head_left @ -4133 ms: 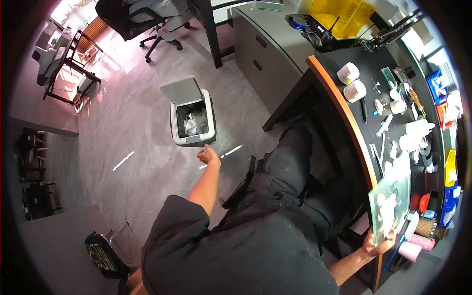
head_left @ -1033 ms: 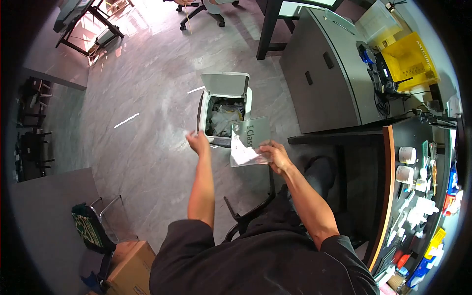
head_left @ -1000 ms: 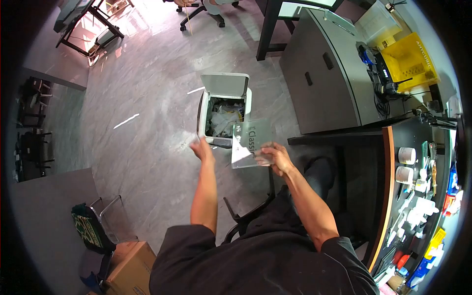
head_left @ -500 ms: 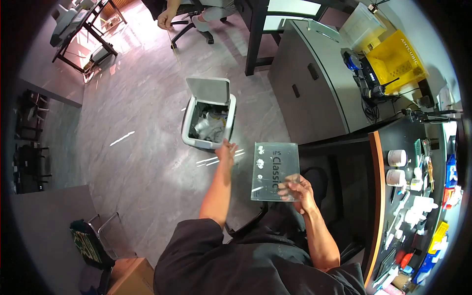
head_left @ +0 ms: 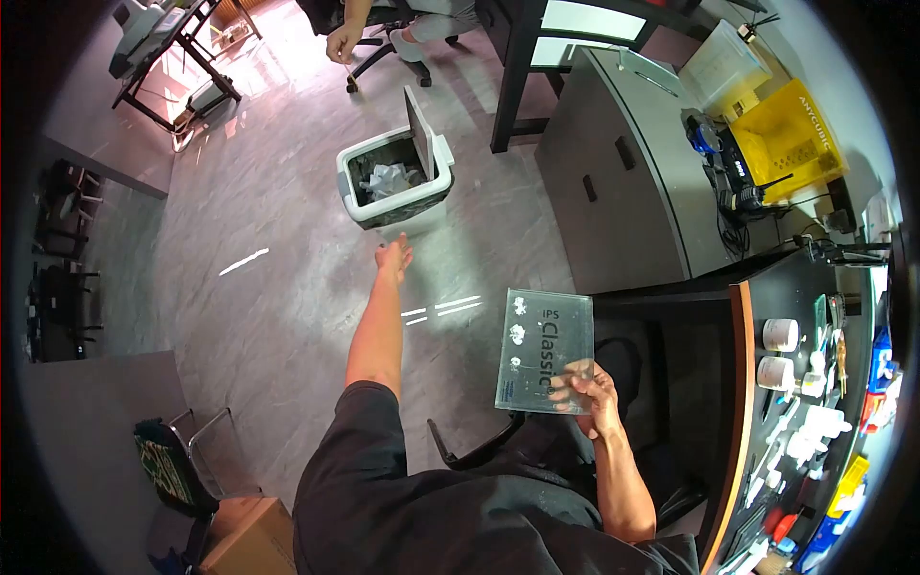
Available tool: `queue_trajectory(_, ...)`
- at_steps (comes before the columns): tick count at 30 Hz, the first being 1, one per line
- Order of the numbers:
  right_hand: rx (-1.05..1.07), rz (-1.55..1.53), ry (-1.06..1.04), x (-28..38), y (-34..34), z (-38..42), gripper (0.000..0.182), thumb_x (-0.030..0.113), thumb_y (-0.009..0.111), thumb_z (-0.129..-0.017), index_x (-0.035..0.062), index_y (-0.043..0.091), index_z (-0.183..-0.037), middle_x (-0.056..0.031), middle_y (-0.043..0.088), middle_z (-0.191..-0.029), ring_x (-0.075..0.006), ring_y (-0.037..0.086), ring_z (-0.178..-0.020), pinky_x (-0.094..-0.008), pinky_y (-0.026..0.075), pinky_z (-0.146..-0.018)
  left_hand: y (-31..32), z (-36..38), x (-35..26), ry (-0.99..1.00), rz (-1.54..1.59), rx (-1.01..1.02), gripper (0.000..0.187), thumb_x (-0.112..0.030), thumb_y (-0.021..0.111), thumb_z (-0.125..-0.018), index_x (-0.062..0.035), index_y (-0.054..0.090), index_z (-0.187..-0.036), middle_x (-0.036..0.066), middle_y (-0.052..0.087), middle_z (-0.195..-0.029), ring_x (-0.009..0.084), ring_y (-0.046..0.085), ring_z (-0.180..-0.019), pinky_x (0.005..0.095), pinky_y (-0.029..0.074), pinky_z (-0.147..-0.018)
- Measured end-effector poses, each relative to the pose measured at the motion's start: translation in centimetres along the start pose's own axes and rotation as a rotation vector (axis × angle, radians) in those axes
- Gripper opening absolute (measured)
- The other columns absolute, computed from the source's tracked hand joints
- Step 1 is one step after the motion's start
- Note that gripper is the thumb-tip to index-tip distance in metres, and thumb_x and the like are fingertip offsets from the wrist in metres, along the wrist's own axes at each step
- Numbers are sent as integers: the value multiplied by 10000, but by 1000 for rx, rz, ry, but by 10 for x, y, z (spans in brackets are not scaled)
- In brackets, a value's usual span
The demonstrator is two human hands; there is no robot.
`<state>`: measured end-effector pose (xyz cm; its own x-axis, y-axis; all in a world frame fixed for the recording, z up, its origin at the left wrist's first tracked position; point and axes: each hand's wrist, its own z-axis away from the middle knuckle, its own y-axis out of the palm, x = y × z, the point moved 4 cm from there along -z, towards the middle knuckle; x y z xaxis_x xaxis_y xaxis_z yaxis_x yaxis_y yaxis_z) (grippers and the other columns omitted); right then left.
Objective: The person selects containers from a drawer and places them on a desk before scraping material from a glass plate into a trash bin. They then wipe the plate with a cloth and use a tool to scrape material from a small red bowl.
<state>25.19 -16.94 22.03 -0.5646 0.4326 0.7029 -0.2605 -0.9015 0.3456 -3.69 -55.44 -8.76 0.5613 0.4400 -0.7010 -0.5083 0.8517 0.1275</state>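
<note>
My right hand (head_left: 586, 395) is closed on the lower right corner of a clear glass mixing slab (head_left: 546, 335) printed "IPS Classic". Its fingers show through the glass, and several white blobs of paste lie along the slab's left side. My left hand (head_left: 393, 257) reaches forward over the floor, empty, its fingers apart. Just beyond those fingertips is a white-rimmed trash bin (head_left: 439, 182), apparently not touched by them. The bin's grey lid (head_left: 418, 129) stands up, and crumpled white waste (head_left: 388, 180) shows inside.
At right, a dark workbench (head_left: 743, 402) carries white jars (head_left: 781, 334) and many small tools. A grey cabinet (head_left: 599, 182) stands beyond it. Another person's hand (head_left: 345, 43) and an office chair are at the top. A cardboard box (head_left: 251, 537) sits lower left.
The bin has shifted away from me and turned, its lid now seen nearly edge-on. My left hand has left its rim and moved forward and left. The slab stays in my right hand.
</note>
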Motion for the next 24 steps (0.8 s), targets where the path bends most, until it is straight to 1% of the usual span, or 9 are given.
queue_trajectory(2,13,3,4,0,-2,-2,291,94,628,-882,-32,568,-1137,-228,709,-1027,-303,726,-831,-400,607,-686,4,6,12,-50,7,-33,530,-270,735,-913,4,518,-1312,183,558,-1363,341,649,-1101,404,563,-809)
queue_trajectory(5,15,1,21,0,-1,0,299,104,635,-881,-32,565,-1138,-234,706,-1028,-305,723,-826,-401,604,-684,2,14,23,-121,112,-118,398,-245,738,-892,-6,556,-1152,109,624,-1014,248,679,-839,355,528,-591)
queue_trajectory(8,3,2,30,0,-2,3,310,107,634,-881,-34,563,-1147,-239,704,-1023,-307,720,-822,-401,601,-684,-3,-5,22,-150,211,-188,353,-262,726,-890,-25,587,-1112,100,622,-1010,237,669,-796,353,525,-590)
queue_trajectory(11,8,-4,42,-2,-6,3,321,108,632,-883,-40,562,-1160,-238,704,-1021,-308,719,-817,-406,600,-687,-8,-24,-4,-103,287,-231,468,-303,696,-919,-44,556,-1283,153,600,-1246,281,634,-981,405,543,-752)
queue_trajectory(14,5,16,49,-2,-10,2,328,107,628,-882,-44,563,-1165,-236,705,-1021,-312,720,-819,-409,601,-688,-13,-46,-37,1,262,-283,490,-313,684,-923,-10,553,-1285,168,600,-1243,291,635,-1000,409,540,-763)
queue_trajectory(17,3,31,62,-5,-14,1,327,110,626,-881,-49,563,-1159,-236,705,-1025,-315,722,-824,-407,604,-691,-23,-76,-64,120,266,-370,441,-314,677,-911,15,600,-1195,183,628,-1141,313,638,-1007,439,569,-760)
queue_trajectory(19,-11,33,75,-6,-16,2,323,108,621,-883,-49,564,-1160,-234,705,-1034,-316,725,-837,-402,609,-694,-31,-95,-77,169,230,-380,479,-335,655,-927,38,599,-1221,193,613,-1209,334,641,-1031,463,578,-817)
queue_trajectory(21,-48,-4,67,-6,-15,4,265,64,608,-870,-37,580,-1113,-234,709,-979,-315,726,-788,-374,611,-631,-27,-84,-90,137,271,-382,455,-246,684,-914,57,570,-1233,207,592,-1231,336,634,-1062,461,584,-856)
queue_trajectory(24,-46,-9,67,-12,-23,6,267,69,606,-880,-30,575,-1126,-231,707,-1005,-315,728,-823,-393,612,-663,-29,-80,-97,102,293,-382,445,-97,732,-882,50,517,-1243,218,569,-1218,320,620,-1044,434,581,-871)
